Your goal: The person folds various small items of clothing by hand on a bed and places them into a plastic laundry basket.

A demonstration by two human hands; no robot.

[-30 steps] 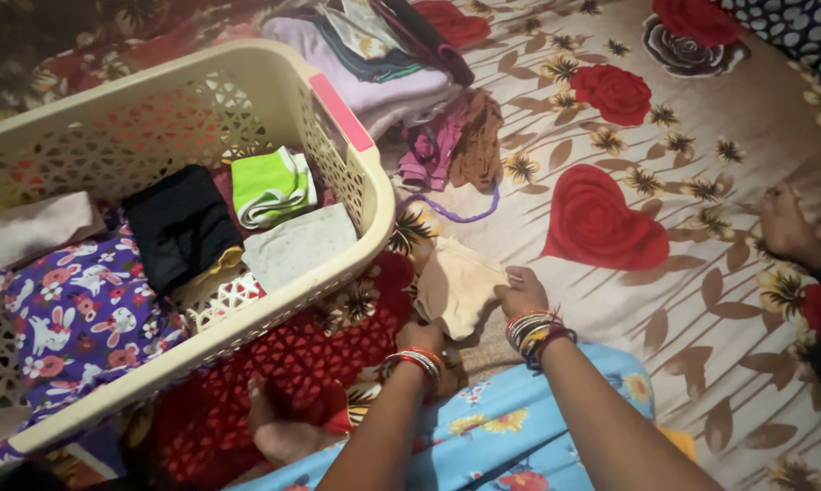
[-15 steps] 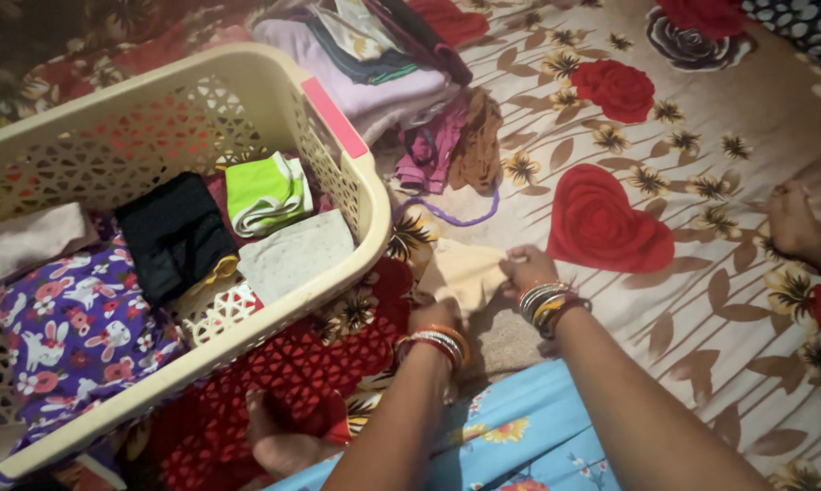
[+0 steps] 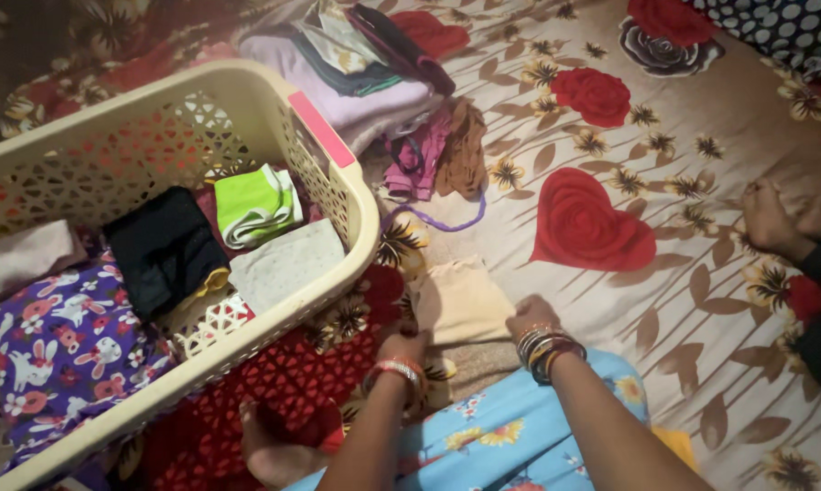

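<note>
Both hands pressed on cloth (image 3: 460,300) lying on bedsheet (image 3: 701,227), just beside basket (image 3: 360,209). Left hand (image 3: 401,345) and right hand (image 3: 530,318) fingers curled, gripping near edge. Cloth flatter and squarer than before, hands farther apart.

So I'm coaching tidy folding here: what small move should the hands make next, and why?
Probably fold the beige cloth over once more: both hands, left and right, rest at its near edge, and it lies flat beside the basket of folded pieces.
</note>
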